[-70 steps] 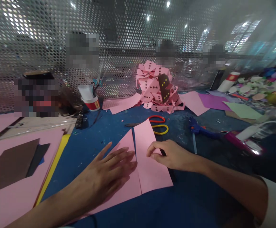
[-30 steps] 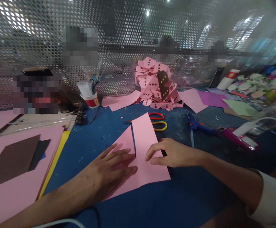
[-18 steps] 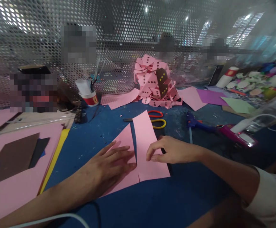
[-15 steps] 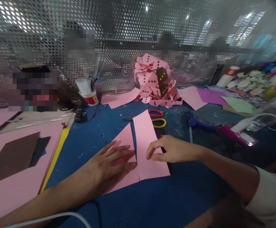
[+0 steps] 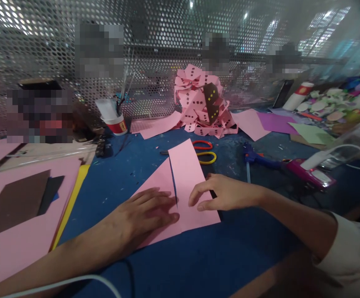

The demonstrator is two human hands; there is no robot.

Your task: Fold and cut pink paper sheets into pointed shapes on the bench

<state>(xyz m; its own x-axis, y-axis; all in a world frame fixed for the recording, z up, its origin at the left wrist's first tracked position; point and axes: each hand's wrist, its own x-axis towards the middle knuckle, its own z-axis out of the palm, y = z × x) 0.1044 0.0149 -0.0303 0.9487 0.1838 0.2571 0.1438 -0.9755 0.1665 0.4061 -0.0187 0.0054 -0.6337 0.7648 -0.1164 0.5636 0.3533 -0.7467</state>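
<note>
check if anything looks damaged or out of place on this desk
The pink paper looks split: a dark gap runs down it, narrowing toward the near edge, where I can't tell whether it's joined. It also partly hides the scissors.

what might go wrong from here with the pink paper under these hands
The right pink paper section partly hides the scissors, so sliding it might snag or crease it.
The left hand and right hand sit either side of a narrow gap, so a nudge could misalign the sections.
</note>
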